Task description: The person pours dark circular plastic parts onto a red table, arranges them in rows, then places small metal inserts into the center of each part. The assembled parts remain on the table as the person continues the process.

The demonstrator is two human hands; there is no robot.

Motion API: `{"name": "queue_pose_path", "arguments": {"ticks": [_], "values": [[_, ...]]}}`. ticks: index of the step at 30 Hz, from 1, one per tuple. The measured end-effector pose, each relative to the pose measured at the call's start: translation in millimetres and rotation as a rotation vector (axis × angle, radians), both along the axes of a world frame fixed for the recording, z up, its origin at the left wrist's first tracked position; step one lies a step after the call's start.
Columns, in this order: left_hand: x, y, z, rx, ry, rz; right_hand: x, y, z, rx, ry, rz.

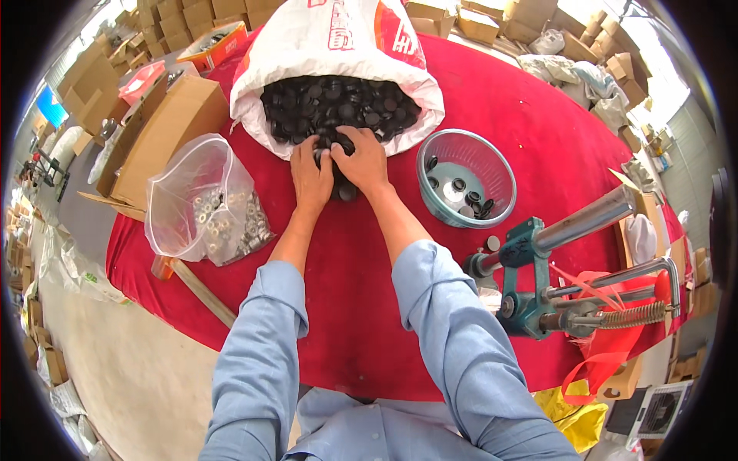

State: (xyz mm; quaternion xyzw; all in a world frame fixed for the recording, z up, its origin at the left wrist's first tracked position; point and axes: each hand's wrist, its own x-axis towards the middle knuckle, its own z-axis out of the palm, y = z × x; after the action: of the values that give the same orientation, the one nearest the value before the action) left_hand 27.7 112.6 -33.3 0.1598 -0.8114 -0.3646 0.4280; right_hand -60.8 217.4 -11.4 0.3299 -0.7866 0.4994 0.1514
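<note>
A white woven sack point(307, 46) with red print lies on its side, its mouth facing me and full of small black round caps point(338, 100). At the lower lip of that mouth, my left hand point(312, 178) and my right hand point(364, 163) come together, thumbs nearly touching. Their fingers curl round several caps gathered between them; part of this handful is hidden behind the hands. A few more caps point(346, 191) show on the red cloth just below my thumbs. Right of the sack stands a clear plastic bowl point(503, 165) holding several black ring-like pieces and a pale disc.
On the left, a clear plastic bag point(173, 223) holds small metal nuts beside an open cardboard box point(173, 123). A hammer's wooden handle point(201, 293) lies near it. A green hand press point(526, 276) with steel bars stands at the right on the red-covered table point(354, 307).
</note>
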Motion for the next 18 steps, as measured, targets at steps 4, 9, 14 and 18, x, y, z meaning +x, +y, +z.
{"name": "queue_pose_path", "arguments": {"ticks": [4, 9, 14, 18], "values": [[-0.8, 0.4, 0.8, -0.168, -0.144, 0.162, -17.8, 5.9, -2.6, 0.064, 0.201, -0.213], [-13.1, -8.7, 3.6, -0.138, -0.305, 0.204, -17.2, -3.0, -6.8, 0.179, 0.132, -0.165], [-8.3, -4.1, 4.4, -0.131, -0.279, 0.120, -18.8, 2.8, -13.8, 0.188, 0.151, -0.033], [4.2, 2.0, 6.2, -0.151, -0.203, 0.064, -3.0, 13.2, -10.8, 0.136, 0.160, 0.017]]}}
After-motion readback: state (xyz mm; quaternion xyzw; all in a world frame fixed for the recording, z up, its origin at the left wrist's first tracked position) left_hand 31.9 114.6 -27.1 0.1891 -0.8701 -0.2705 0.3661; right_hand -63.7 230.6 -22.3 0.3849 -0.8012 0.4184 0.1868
